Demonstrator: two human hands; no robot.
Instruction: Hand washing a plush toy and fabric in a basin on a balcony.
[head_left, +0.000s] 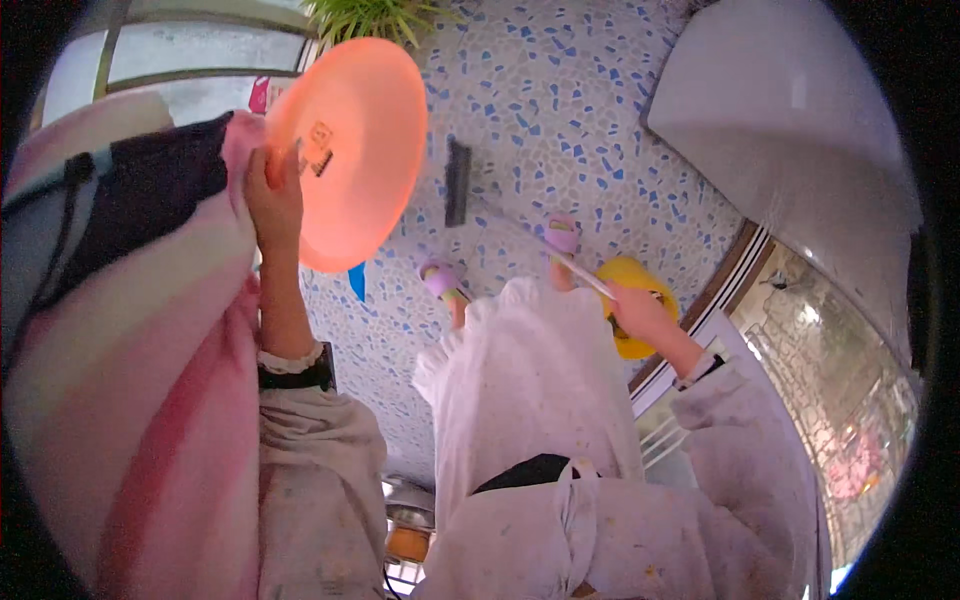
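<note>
My left hand (275, 196) grips the near side of an orange plastic basin (367, 157), which is tilted up on its edge beside a pink, cream and dark cloth (180, 247) at the left. Part of that hand's fingers is hidden by the basin. My right hand (639, 311) is closed around the upper end of a thin pale pole (574, 268). The pole slants down over the floor towards a dark flat brush or squeegee head (457, 183); their joint is blurred. A yellow container (637, 277) stands partly behind my right hand.
Pink slippers (561, 234) are on my feet on the blue-flecked mosaic floor (525, 90). A large pale panel (780, 135) rises at the upper right, near a door frame (694, 311). A green plant (375, 19) is at the top, and a blue object (358, 282) lies below the basin.
</note>
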